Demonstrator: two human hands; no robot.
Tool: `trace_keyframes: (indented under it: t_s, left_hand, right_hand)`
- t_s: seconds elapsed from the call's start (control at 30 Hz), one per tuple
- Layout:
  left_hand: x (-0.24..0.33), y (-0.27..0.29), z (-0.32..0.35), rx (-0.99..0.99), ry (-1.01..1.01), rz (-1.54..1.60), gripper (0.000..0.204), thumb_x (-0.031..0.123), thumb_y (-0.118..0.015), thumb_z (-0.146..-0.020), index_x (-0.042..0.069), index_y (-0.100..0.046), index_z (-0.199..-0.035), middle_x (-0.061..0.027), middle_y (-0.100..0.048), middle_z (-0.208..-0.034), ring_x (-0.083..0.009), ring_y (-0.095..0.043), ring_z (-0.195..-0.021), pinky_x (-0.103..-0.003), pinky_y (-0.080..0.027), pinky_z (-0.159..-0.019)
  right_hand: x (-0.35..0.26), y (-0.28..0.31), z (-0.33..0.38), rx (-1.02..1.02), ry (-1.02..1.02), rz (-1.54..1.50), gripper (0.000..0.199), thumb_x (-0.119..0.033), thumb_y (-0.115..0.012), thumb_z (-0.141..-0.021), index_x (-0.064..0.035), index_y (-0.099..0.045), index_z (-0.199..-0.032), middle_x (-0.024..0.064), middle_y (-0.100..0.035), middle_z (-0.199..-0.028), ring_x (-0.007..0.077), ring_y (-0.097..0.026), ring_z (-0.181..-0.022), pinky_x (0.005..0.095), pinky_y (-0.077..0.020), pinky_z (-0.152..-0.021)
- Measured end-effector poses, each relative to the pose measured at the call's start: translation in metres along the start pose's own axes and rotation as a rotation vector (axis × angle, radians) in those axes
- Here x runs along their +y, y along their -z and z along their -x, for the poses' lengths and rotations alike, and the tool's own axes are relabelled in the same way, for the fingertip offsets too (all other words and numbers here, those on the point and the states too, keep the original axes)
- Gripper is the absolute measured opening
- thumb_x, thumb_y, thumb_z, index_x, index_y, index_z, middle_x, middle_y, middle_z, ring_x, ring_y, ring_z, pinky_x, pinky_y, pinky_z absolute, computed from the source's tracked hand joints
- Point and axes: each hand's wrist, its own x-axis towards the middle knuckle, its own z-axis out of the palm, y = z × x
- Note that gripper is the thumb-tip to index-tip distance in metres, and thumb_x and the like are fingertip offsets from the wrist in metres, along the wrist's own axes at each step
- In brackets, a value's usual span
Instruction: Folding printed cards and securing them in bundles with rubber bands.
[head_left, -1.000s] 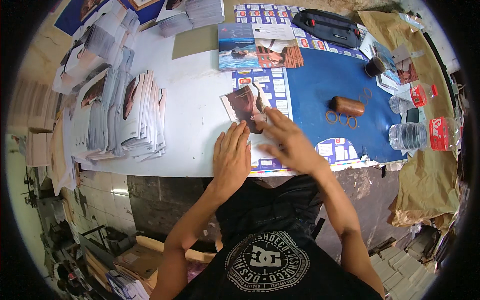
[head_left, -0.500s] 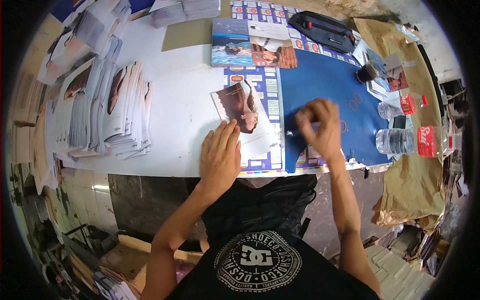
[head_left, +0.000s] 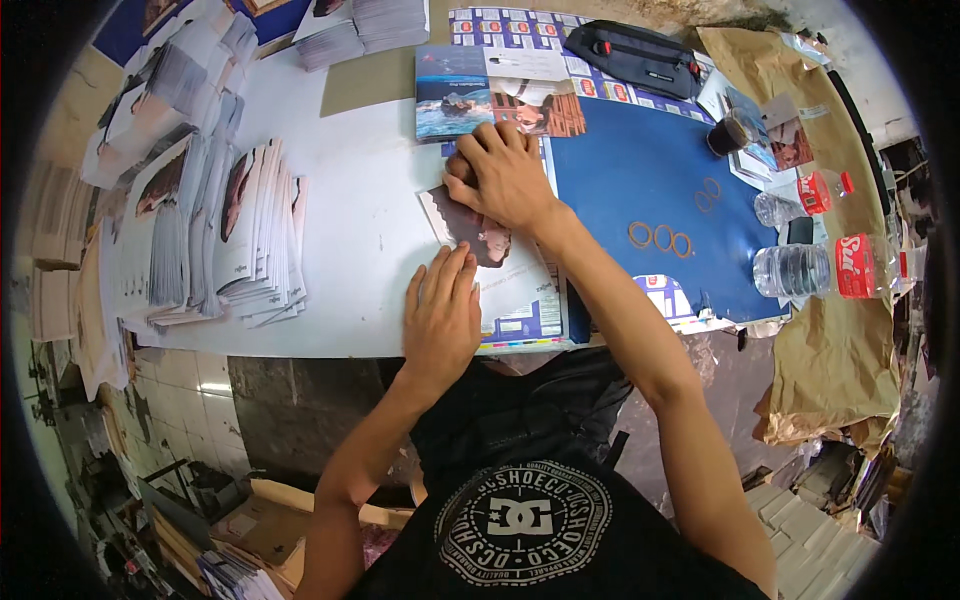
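A printed booklet or leaflet [head_left: 488, 241] with a portrait photo lies on the table in front of me; I cannot tell how many sheets it has. My left hand [head_left: 443, 310] rests flat on its lower left part, fingers stretched out. Over its upper edge, my right hand [head_left: 503, 178] bends with curled fingers and thumb drawn in. A small dark patch shows by that thumb, but whatever the fingers hold is hidden. Just beyond this hand lie picture prints [head_left: 455, 105], one with a swimmer in blue water.
Thin brown rings like rubber bands [head_left: 664, 237] lie on the blue mat [head_left: 610, 190]. Stacks of printed booklets [head_left: 165, 225] stand at left. Water bottles [head_left: 790, 271], a dark cup [head_left: 728, 136] and brown paper [head_left: 830, 370] line the right side. A black bag [head_left: 635, 60] lies at the back.
My right hand has moved left from the blue mat to the booklet's upper edge, uncovering rings on the mat. My left hand has stayed in place on the booklet.
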Motion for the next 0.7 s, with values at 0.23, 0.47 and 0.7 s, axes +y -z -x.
trace_keyframes:
  t_s: [0.23,0.47,0.7]
  left_hand:
    - [0.000,0.005,-0.001,-0.008,0.028,0.002,0.042,0.007,-0.063,-0.095,-0.002,-0.057,-0.136,-0.0147,-0.052,-0.150,-0.0346,-0.047,-0.142,-0.054,-0.036,-0.116]
    - [0.037,0.013,-0.027,-0.049,-0.028,0.076,0.049,0.016,-0.066,-0.096,-0.002,-0.055,-0.139,-0.0206,-0.046,-0.154,-0.0407,-0.039,-0.146,-0.057,-0.031,-0.119]
    - [0.067,0.005,0.044,-0.290,-0.162,0.040,0.071,0.038,-0.071,-0.093,0.000,-0.050,-0.149,-0.0200,-0.039,-0.162,-0.0397,-0.036,-0.151,-0.062,-0.026,-0.121]
  right_hand:
    - [-0.036,0.087,0.103,-0.199,-0.016,-0.111,0.030,-0.032,-0.072,-0.079,-0.0130,-0.062,-0.101,0.0095,-0.058,-0.109,0.0321,-0.055,-0.111,0.0511,-0.0408,-0.095]
    - [-0.023,0.136,0.159,-0.282,-0.192,-0.235,0.041,-0.033,-0.081,-0.079,-0.0090,-0.065,-0.108,0.0117,-0.061,-0.113,0.0335,-0.055,-0.108,0.0496,-0.0401,-0.096]
    - [-0.021,0.113,0.100,0.004,-0.235,-0.297,0.036,-0.030,-0.082,-0.085,-0.0056,-0.069,-0.108,0.0127,-0.061,-0.110,0.0348,-0.056,-0.107,0.0464,-0.0435,-0.094]
